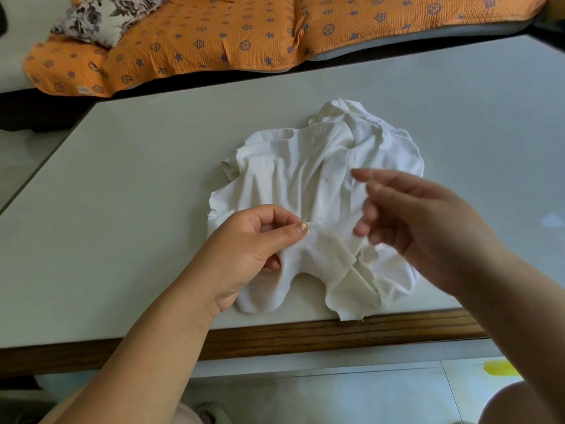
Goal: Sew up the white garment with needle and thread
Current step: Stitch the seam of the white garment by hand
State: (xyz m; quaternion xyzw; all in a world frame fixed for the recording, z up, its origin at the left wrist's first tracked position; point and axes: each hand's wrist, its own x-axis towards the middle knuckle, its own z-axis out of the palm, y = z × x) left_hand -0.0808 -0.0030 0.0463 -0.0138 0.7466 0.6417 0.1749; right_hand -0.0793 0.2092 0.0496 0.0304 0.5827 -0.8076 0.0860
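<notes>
Head view (only one). L forearm comes in from bottom left, angled up and to the right, wrist low over the near part of the table point(122, 224). The left hand point(250, 249) rests on the white garment point(305, 172), thumb side up. Thumb and forefinger tips meet and pinch a small fold of cloth near its middle. The other fingers are curled under, touching the fabric.

R forearm enters from bottom right and rises toward the left. The right hand point(428, 231) hangs lifted over the right half of the cloth, not pressing it. Its fingers are loosely bent and a bit spread, forefinger reaching up-left. It's motion-blurred, so can't tell whether the fingertips hold anything thin or nothing at all.

The garment lies crumpled at mid-table, toward the near side, one lower corner reaching the wooden edge point(305, 335). Thin, soft, off-white cloth w/ many creases, frayed raw edges, a wavy lower outline, and a bunched rounded band at the far end.

Table top is smooth, pale grey, slightly glossy. Beyond it sits a quilted orange cover point(214, 35) w/ purple star and wheel motifs, plus a floral cushion point(101, 16). Below is a pale tiled floor point(336, 393).
</notes>
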